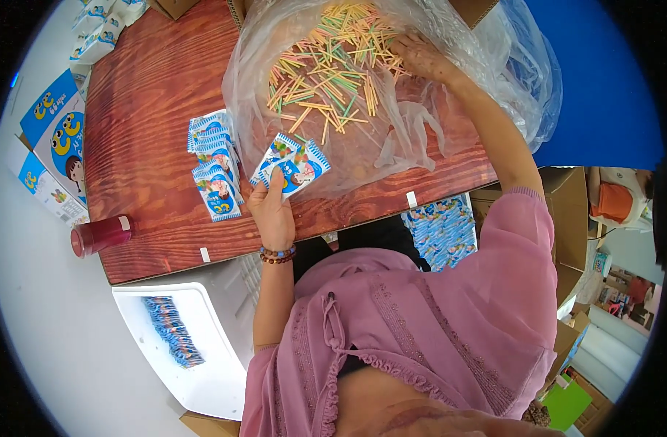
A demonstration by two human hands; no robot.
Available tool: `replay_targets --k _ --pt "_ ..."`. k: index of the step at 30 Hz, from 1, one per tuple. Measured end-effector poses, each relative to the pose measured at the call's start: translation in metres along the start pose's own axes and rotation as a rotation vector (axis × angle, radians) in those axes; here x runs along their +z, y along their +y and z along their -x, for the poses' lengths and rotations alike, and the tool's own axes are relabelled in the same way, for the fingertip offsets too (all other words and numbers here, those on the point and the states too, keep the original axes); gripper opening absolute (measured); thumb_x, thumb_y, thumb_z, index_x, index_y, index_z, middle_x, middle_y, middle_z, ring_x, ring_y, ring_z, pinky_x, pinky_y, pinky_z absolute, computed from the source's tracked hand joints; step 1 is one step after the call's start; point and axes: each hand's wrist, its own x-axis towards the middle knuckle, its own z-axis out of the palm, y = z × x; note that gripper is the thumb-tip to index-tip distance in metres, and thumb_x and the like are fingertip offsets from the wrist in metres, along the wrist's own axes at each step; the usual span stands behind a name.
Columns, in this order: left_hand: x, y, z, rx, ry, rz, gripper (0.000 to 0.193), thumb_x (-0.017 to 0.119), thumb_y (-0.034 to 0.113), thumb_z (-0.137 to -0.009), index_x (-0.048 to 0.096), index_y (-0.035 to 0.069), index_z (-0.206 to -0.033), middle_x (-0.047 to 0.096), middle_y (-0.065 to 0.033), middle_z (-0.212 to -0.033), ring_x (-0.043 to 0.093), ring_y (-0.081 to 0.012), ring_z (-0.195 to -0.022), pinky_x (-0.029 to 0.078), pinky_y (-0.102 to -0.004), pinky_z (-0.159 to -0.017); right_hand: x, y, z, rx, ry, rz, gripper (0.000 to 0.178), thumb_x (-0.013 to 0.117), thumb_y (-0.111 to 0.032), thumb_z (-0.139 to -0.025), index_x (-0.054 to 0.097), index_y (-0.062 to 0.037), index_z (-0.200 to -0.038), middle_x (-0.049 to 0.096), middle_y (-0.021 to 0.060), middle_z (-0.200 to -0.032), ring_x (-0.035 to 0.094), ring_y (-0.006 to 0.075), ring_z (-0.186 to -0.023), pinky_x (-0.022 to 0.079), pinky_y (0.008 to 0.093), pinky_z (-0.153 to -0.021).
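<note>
My left hand (269,206) pinches a couple of small blue-and-white sachets (293,169), fanned out above the near edge of a red-brown wooden table (159,80). Just left of it, a row of overlapping sachets (215,171) lies on the wood. Thin pink, yellow and green sticks (333,62) are heaped loosely on a clear plastic bag (413,146). At the heap's right side, my right hand (423,58) has its fingers bent down among the sticks. Its fingertips are partly hidden, so what they grip cannot be made out.
A pink-red cylindrical container (100,235) lies at the table's left corner. Below it stands a white bin (220,331) with stacked sachets inside. Printed boxes (53,146) stand at the left. More sachets (443,231) sit below the near edge, beside a cardboard box (566,218).
</note>
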Motion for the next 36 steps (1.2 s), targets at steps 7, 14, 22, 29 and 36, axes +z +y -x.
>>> replay_targets --k 7,14,22,29,36 --pt "0.001 0.0 0.002 0.009 0.004 -0.018 0.015 0.06 0.007 -0.092 0.065 -0.002 -0.102 0.067 -0.0044 -0.1 0.062 -0.0089 -0.087 0.049 -0.0241 -0.078 0.01 0.0 0.001 0.105 -0.025 -0.114 0.028 0.05 -0.003 -0.081 0.053 -0.0027 -0.109 0.053 0.0144 -0.119 0.046 0.0327 -0.117 0.037 0.0401 -0.101" --pt "0.002 0.002 0.001 -0.013 0.005 0.011 0.015 0.061 0.007 -0.091 0.065 -0.002 -0.102 0.067 -0.0049 -0.099 0.062 -0.009 -0.087 0.049 -0.0239 -0.078 0.024 0.017 -0.004 0.102 0.107 -0.296 0.031 0.052 -0.001 -0.079 0.056 0.0 -0.11 0.057 0.0206 -0.114 0.052 0.0379 -0.109 0.039 0.0427 -0.099" --pt "-0.001 -0.001 0.0 -0.006 0.014 0.01 0.014 0.061 0.007 -0.091 0.065 -0.002 -0.101 0.067 -0.0052 -0.099 0.062 -0.0094 -0.087 0.049 -0.0243 -0.077 0.021 0.007 -0.017 0.346 0.091 -0.163 0.035 0.046 -0.006 -0.089 0.047 -0.0006 -0.123 0.059 0.0237 -0.112 0.054 0.0398 -0.107 0.042 0.0429 -0.092" --pt "0.002 0.0 -0.001 -0.004 0.004 -0.006 0.013 0.062 0.007 -0.091 0.065 -0.001 -0.1 0.067 -0.0046 -0.097 0.062 -0.009 -0.085 0.049 -0.0236 -0.076 0.02 0.001 -0.026 0.375 0.281 -0.53 0.034 0.042 -0.012 -0.093 0.049 -0.0002 -0.124 0.059 0.024 -0.115 0.055 0.0368 -0.109 0.042 0.039 -0.092" --pt "-0.001 0.001 0.001 -0.006 0.039 0.02 0.013 0.062 0.006 -0.09 0.066 -0.001 -0.1 0.067 -0.0038 -0.096 0.061 -0.008 -0.085 0.048 -0.0232 -0.076 0.004 -0.013 -0.048 0.523 0.03 -1.071 0.031 0.047 -0.013 -0.093 0.053 -0.0018 -0.121 0.061 0.0096 -0.11 0.058 0.021 -0.098 0.044 0.0319 -0.088"
